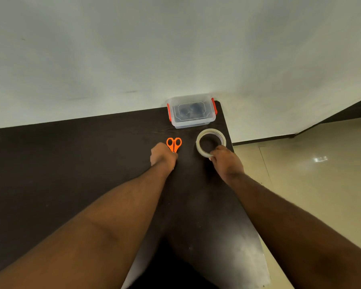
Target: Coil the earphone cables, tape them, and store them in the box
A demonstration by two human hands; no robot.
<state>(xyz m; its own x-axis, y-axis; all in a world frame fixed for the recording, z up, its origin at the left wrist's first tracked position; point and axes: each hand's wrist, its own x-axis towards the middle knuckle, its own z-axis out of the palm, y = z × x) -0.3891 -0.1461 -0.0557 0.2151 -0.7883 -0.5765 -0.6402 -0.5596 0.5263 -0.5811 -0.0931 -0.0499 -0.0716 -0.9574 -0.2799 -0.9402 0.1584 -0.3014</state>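
A clear plastic box [191,111] with orange latches stands at the far right corner of the dark table [71,163], its lid on and dark coiled shapes dimly visible inside. Orange-handled scissors [174,143] lie in front of it, handles pointing away from me. My left hand [162,154] is closed over their blade end. A roll of clear tape [210,142] lies flat to the right. My right hand [225,160] grips its near rim. No loose earphone cable is visible on the table.
The table's right edge [230,140] runs just beside the tape roll, with beige tiled floor [311,174] below. A pale wall [175,49] rises right behind the box. The dark tabletop stretches far to the left.
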